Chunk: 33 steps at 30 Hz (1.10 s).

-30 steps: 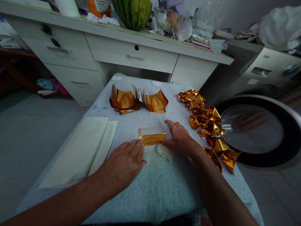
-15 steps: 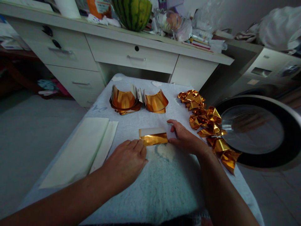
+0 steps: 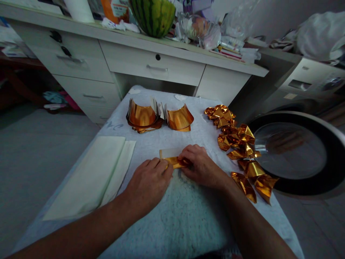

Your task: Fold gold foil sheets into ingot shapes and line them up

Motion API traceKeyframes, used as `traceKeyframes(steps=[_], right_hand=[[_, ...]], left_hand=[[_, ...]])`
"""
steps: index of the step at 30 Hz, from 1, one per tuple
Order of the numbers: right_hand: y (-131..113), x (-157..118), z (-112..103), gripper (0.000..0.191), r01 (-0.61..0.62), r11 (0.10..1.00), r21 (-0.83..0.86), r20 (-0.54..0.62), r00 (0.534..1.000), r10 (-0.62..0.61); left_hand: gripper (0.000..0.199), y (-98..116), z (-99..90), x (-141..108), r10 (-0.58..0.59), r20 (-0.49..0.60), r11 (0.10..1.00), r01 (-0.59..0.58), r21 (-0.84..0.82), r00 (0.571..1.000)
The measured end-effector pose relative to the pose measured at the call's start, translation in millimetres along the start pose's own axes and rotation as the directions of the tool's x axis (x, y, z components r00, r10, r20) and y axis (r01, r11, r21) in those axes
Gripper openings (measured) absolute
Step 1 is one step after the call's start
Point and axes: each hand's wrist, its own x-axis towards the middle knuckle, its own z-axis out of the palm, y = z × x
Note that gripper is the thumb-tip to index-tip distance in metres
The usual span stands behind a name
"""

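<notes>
A small sheet of gold foil paper, pale on its far strip and shiny gold along its near strip, lies on the cloth-covered table. My left hand is closed at its near left corner, fingertips on the gold strip. My right hand curls over the right end, thumb and fingers closed on the gold edge and hiding that end. Behind them stand two curved stacks of gold foil sheets. Folded gold foil pieces lie in a row along the right side.
Folded white paper lies to the left on the table. Beyond is a white cabinet with a cut watermelon on top. An open washing machine door juts in close to the table's right edge.
My right hand has moved left and closed on the foil sheet's right end. My left hand has shifted slightly right. Another folded gold piece now shows beside my right forearm.
</notes>
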Motion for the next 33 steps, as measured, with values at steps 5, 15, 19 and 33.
traceKeyframes(steps=[5, 15, 19, 33], right_hand=[[5, 0, 1, 0.012, -0.005, 1.000, -0.016, 0.009, 1.000, 0.005], [4, 2, -1, 0.008, 0.011, 1.000, 0.015, -0.010, 1.000, -0.011], [7, 2, 3, 0.015, -0.002, 0.999, 0.035, -0.050, 0.999, 0.004], [-1, 4, 0, 0.027, -0.026, 0.995, 0.096, -0.138, 0.990, 0.039]], left_hand=[[0.020, -8, 3.1, 3, -0.062, -0.021, 0.983, 0.057, -0.174, 0.998], [0.022, -22, 13.5, 11, -0.190, -0.061, 0.890, 0.146, -0.432, 0.980], [0.020, -25, 12.7, 11, -0.237, -0.149, 0.867, 0.140, -0.477, 0.960], [0.017, -23, 5.8, 15, -0.275, -0.242, 0.835, 0.107, -0.540, 0.931]])
